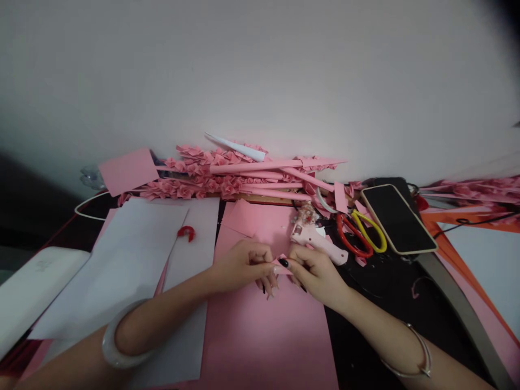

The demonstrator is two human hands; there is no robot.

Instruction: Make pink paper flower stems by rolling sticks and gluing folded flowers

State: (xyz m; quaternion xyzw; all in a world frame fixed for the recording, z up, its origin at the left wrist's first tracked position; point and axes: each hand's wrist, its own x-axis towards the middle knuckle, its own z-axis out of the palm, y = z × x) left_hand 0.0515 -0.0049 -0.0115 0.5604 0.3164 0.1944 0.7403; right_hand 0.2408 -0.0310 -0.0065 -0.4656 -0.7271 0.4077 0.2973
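A small folded piece of pink paper [281, 265] is pinched between my two hands, above a large pink sheet [268, 336]. My left hand [247, 265] grips its left side between thumb and fingers. On the other side, my right hand [317, 271] presses its thumb, with a dark nail, on the paper. Fingers of both hands curl underneath and partly hide the piece. Just behind my right hand lies a pink glue gun [319, 242]. Loose pink paper squares [244, 218] rest behind my left hand.
White sheets [122, 260] with red-handled scissors [186, 233] lie left. Pink paper flowers and rolled stems [260, 168] line the wall [260, 70]. Red-handled pliers [354, 238], yellow-handled ones [370, 230] and a phone [400, 218] are right; a white box-like object [40, 281] sits far left.
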